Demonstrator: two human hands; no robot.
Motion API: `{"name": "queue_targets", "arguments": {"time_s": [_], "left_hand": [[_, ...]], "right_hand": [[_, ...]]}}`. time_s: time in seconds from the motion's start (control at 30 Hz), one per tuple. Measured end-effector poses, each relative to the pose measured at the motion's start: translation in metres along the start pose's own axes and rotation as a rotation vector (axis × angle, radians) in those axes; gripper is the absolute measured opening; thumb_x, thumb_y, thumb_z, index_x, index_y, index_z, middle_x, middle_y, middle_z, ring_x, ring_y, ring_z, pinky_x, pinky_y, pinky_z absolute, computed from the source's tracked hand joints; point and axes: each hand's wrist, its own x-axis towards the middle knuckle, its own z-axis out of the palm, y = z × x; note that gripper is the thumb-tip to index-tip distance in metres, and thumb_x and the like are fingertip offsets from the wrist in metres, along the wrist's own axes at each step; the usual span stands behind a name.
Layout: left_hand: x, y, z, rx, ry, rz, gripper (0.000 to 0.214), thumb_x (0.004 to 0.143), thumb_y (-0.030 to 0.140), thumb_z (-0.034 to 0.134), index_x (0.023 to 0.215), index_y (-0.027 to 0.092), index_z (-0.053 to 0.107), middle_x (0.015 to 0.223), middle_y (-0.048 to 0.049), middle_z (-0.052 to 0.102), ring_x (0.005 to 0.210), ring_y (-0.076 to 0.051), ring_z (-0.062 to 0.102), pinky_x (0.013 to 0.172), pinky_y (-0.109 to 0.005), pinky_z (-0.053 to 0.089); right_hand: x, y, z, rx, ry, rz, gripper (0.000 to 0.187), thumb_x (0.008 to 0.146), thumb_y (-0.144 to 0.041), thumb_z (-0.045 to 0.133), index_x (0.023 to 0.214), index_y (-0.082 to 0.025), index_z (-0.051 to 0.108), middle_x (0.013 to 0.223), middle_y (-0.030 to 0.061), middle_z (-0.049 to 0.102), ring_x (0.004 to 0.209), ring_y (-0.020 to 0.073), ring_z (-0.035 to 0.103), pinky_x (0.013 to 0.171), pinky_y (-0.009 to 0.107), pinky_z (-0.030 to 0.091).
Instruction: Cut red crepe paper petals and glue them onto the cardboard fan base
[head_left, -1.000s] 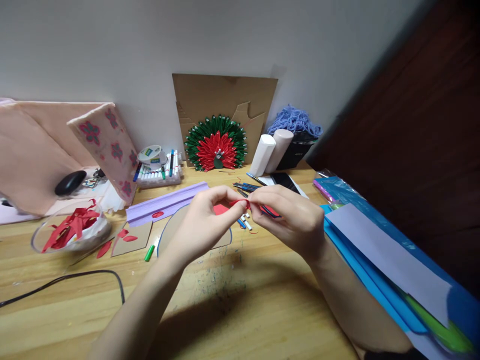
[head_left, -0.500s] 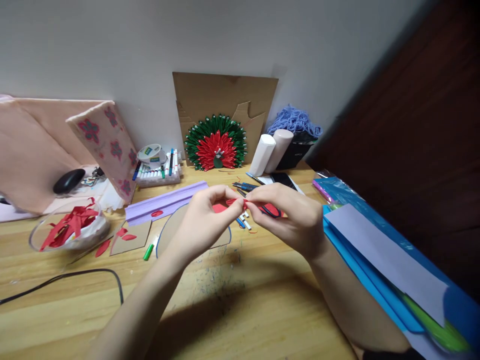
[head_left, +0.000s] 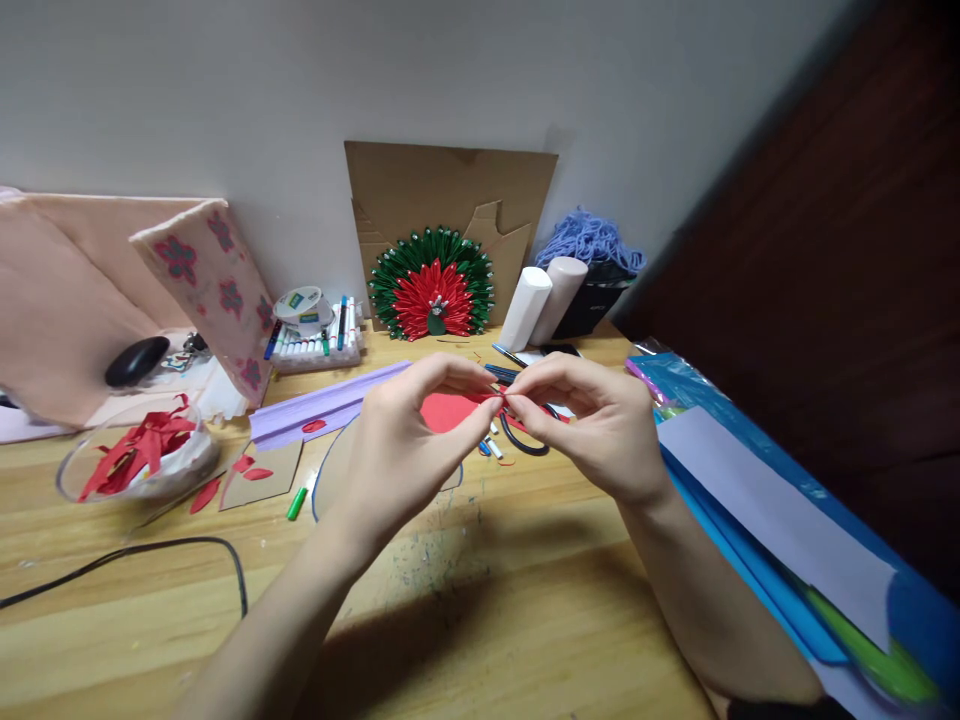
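While both hands meet above the wooden table [head_left: 487, 620]: head view, the only one.

Left hand [head_left: 405, 445]: thumb and forefinger nipped shut on a small red paper piece [head_left: 498, 401], other fingers arched loose. Right hand [head_left: 604, 430]: same nip on the piece's other end, coming from 3 o'clock; remaining fingers curled, nothing else in them. Piece is held clear of the table, just above picture centre. Judged lifted so both sets of tips can work it without pressing on what lies below.

Below the hands: red sheet [head_left: 446, 411] lying flat at 9 o'clock of the piece. Black scissor loop [head_left: 523, 443] near at 5 o'clock, probably parked within reach. Cardboard half-disc [head_left: 334, 470] under the left wrist. Glass bowl [head_left: 75, 485] of red scraps far out at 9 o'clock, well apart; looks like a catch-all for offcuts. Red-and-green fan ornament [head_left: 433, 285] at 12 o'clock, upright against a cardboard sheet [head_left: 450, 185] leaning on the wall, perhaps to keep it off the work area. Blue folder [head_left: 682, 385] at 3 to 4 o'clock.

Hard to make out:
- Shape of the red piece: fingertips cover most of it; folded or flat, cannot tell.
- Scissor blades hidden behind the right hand.
- Half-disc partly covered by the left hand.
- Folder cut off at the right edge.
- Black cable [head_left: 150, 552] runs out of frame at 8 o'clock.
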Motion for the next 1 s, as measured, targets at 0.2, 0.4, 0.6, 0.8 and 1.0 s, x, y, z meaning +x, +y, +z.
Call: {"name": "queue_targets", "arguments": {"time_s": [0.2,0.4,0.6,0.8,1.0], "left_hand": [[0.001,-0.004,0.0,0.073,0.028,0.3,0.018,0.078,0.011,0.063,0.092,0.021,0.07,0.083,-0.0012,0.072,0.073,-0.013,0.064,0.079,-0.03,0.052],[0.003,-0.008,-0.002,0.146,0.017,0.421,0.017,0.079,0.013,0.063,0.094,0.019,0.069,0.083,-0.0029,0.072,0.071,-0.012,0.063,0.084,-0.034,0.051],[0.002,-0.008,-0.004,0.189,0.005,0.441,0.015,0.079,0.014,0.063,0.093,0.019,0.068,0.083,-0.0008,0.07,0.072,-0.01,0.063,0.091,-0.035,0.049],[0.003,-0.006,-0.004,0.214,0.024,0.477,0.013,0.078,0.013,0.064,0.09,0.018,0.067,0.082,-0.0004,0.071,0.073,-0.01,0.063,0.092,-0.035,0.049],[0.003,-0.003,-0.003,0.253,0.017,0.507,0.011,0.078,0.013,0.063,0.087,0.019,0.065,0.077,0.0014,0.069,0.071,-0.011,0.063,0.089,-0.035,0.05]], "right_hand": [[0.002,-0.003,-0.001,0.122,0.016,0.103,0.003,0.076,-0.016,0.067,0.077,-0.018,0.065,0.072,0.0005,0.066,0.063,0.0111,0.062,0.058,0.022,0.053],[0.004,-0.003,-0.004,0.156,-0.017,0.105,0.003,0.075,-0.016,0.069,0.076,-0.018,0.066,0.071,0.0001,0.067,0.062,0.0097,0.062,0.054,0.02,0.052],[0.003,-0.007,-0.011,0.07,-0.072,0.021,0.006,0.076,-0.015,0.069,0.081,-0.017,0.068,0.074,0.001,0.067,0.064,0.0114,0.062,0.054,0.022,0.053],[0.001,-0.013,-0.017,-0.272,-0.048,-0.287,0.014,0.075,-0.01,0.069,0.085,-0.02,0.068,0.077,0.0005,0.069,0.07,0.0121,0.063,0.066,0.026,0.053],[-0.001,-0.02,-0.016,-0.486,-0.045,-0.444,0.012,0.079,-0.009,0.064,0.085,-0.018,0.065,0.076,0.0019,0.068,0.068,0.0114,0.062,0.065,0.023,0.051]]}}
